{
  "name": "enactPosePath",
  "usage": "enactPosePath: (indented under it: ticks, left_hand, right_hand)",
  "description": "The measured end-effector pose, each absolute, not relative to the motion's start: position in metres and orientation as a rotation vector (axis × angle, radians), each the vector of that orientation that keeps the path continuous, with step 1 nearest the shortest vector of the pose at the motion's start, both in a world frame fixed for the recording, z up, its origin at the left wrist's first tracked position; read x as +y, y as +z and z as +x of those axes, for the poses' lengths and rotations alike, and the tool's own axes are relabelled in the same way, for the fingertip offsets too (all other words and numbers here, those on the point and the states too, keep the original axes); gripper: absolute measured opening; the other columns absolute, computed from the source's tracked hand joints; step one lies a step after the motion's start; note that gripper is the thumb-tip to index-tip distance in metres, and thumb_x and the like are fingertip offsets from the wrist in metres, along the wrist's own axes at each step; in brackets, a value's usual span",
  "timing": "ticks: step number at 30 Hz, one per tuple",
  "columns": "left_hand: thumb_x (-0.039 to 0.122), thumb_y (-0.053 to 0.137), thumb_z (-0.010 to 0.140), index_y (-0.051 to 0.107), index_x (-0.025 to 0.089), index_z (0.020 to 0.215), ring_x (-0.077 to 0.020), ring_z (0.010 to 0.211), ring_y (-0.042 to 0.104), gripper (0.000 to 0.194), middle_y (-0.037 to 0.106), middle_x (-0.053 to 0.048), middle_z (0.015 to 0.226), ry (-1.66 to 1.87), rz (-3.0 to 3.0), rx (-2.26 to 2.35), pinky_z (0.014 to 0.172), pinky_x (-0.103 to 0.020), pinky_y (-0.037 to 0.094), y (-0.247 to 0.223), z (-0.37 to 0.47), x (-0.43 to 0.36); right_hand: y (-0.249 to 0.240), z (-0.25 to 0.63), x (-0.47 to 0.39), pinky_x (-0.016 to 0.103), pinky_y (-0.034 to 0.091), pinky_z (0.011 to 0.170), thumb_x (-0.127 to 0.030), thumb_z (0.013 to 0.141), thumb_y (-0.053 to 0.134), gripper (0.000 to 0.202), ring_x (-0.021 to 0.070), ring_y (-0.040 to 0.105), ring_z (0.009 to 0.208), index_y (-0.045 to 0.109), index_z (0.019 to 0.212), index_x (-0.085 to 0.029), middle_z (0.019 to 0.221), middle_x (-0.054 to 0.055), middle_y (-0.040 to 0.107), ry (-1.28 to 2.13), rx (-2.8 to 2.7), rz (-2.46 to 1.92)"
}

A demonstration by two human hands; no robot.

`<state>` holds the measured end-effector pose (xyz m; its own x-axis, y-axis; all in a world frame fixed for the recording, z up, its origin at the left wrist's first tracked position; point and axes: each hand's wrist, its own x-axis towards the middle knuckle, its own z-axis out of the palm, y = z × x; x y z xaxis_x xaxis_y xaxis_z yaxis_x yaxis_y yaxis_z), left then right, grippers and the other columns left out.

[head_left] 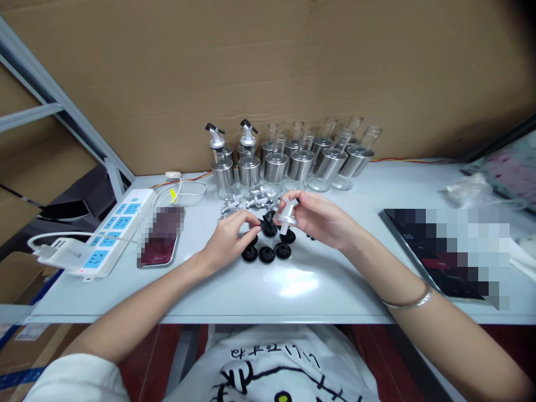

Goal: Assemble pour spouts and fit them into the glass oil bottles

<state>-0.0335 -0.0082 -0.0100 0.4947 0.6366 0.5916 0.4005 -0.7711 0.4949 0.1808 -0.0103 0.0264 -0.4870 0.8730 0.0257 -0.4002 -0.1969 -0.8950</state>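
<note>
Head view. The right hand (318,218) is closed on a silver spout (287,215), its thumb and fingers clamped about the upper body, which is tilted, with the narrow stem directed down. The spout is above the tabletop (218,296), in front of the chest and just beside the left hand (229,237). The thumb and forefinger of the left hand are brought near together at the edge of a black piece (268,226); whether they pinch it or only touch it cannot be told. Below the 2 hands lie black discs (267,255), 3 of them forming the row nearest the person. Loose silver fittings (262,196) lie in a heap behind. At the rear, 2 bottles (249,170) at the left bear spouts with black levers; to their right stand open-necked bottles (276,167).

Notes on handling. The step appears to be the picking out of a black part to pair with the spout. The right-hand grip seems well chosen, since it leaves the stem and the flange exposed. The spout is best held steady, its stem in plain sight, while the left fingertips take 1 black piece by its rim. Stem and opening should share 1 axis before any pressure is applied; a slanted push could jam or pinch the softer-looking part. The black pieces lie crowded, so a shallow fingertip grasp would probably disturb the neighbours least.
</note>
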Motion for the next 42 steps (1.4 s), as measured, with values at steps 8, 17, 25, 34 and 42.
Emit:
enactPosePath:
  ticks: [8, 17, 25, 34, 42]
  left_hand:
    - [0.024, 0.051, 0.094, 0.058, 0.015, 0.087, -0.017, 0.078, 0.063, 0.012, 0.069, -0.004, 0.083, 1.105, 2.659, 0.948, 0.075, -0.031, 0.044, -0.009, -0.037, -0.005]
    - [0.023, 0.046, 0.096, 0.057, 0.015, 0.086, -0.0174, 0.078, 0.064, 0.017, 0.069, -0.004, 0.082, 1.065, 2.773, 0.939, 0.077, -0.032, 0.041, -0.006, -0.037, -0.005]
    - [0.029, 0.046, 0.097, 0.058, 0.014, 0.095, -0.0187, 0.08, 0.063, 0.019, 0.07, -0.005, 0.087, 1.026, 2.874, 0.868, 0.08, -0.033, 0.041, -0.006, -0.038, -0.004]
    - [0.023, 0.045, 0.096, 0.056, 0.014, 0.089, -0.0177, 0.076, 0.062, 0.016, 0.069, -0.004, 0.082, 1.006, 2.873, 0.893, 0.08, -0.033, 0.04, -0.005, -0.038, -0.005]
    - [0.023, 0.045, 0.096, 0.055, 0.015, 0.091, -0.0171, 0.077, 0.063, 0.014, 0.069, -0.004, 0.085, 1.083, 2.869, 0.868, 0.079, -0.033, 0.041, -0.006, -0.04, -0.002]
  right_hand:
    - [0.025, 0.18, -0.01, 0.029, 0.048, 0.076, -0.045, 0.072, 0.074, 0.028, 0.014, 0.06, 0.076, 0.068, 0.082, -0.019, 0.076, 0.001, 0.064, 1.794, -1.166, -0.638]
    - [0.024, 0.18, -0.01, 0.028, 0.049, 0.076, -0.045, 0.073, 0.074, 0.028, 0.0144, 0.062, 0.077, 0.068, 0.082, -0.02, 0.078, 0.001, 0.065, 1.811, -1.177, -0.605]
    - [0.022, 0.179, -0.009, 0.031, 0.049, 0.077, -0.045, 0.073, 0.073, 0.025, 0.0154, 0.06, 0.075, 0.068, 0.081, -0.021, 0.077, 0.001, 0.063, 1.772, -1.182, -0.634]
    - [0.025, 0.176, -0.01, 0.031, 0.05, 0.075, -0.046, 0.068, 0.076, 0.027, 0.0159, 0.06, 0.075, 0.068, 0.078, -0.022, 0.077, 0.001, 0.063, 1.732, -1.095, -0.662]
    - [0.016, 0.177, 0.001, 0.027, 0.05, 0.068, -0.047, 0.07, 0.074, 0.028, 0.0131, 0.054, 0.069, 0.063, 0.071, -0.021, 0.072, 0.0, 0.057, 1.55, -0.921, -0.886]
